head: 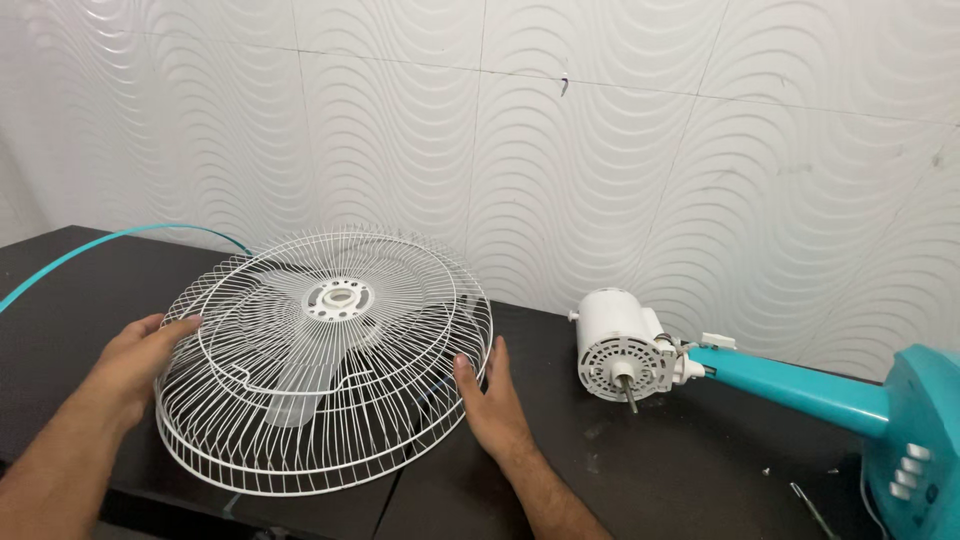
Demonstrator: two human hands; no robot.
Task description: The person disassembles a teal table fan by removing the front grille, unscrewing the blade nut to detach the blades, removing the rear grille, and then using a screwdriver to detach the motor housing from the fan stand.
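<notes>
Wall: white tiles with a wavy relief stood behind everything, well beyond the fingers.

Bench: a dark top lay under both hands and carried all the parts.

Cage: the white wire fan guard lay tilted on the bench between the two hands, its round hub plate uppermost and pale blades visible through the wires. It looked like two grille halves stacked, the upper one shifted slightly toward the right fingers.

Stand: a teal neck and control head with white buttons lay on the bench, well to the right of the right fingers.

Motor: a white housing with a bare shaft pointing down and forward sat at the end of the neck, near but apart from the right fingers.

Left hand: fingers were open and spread, tips touching the cage's left rim.

Right hand: fingers were open and extended, lying against the cage's right rim, not closed around it.

Cord: a teal cable curved across the bench beyond the left fingers.
</notes>
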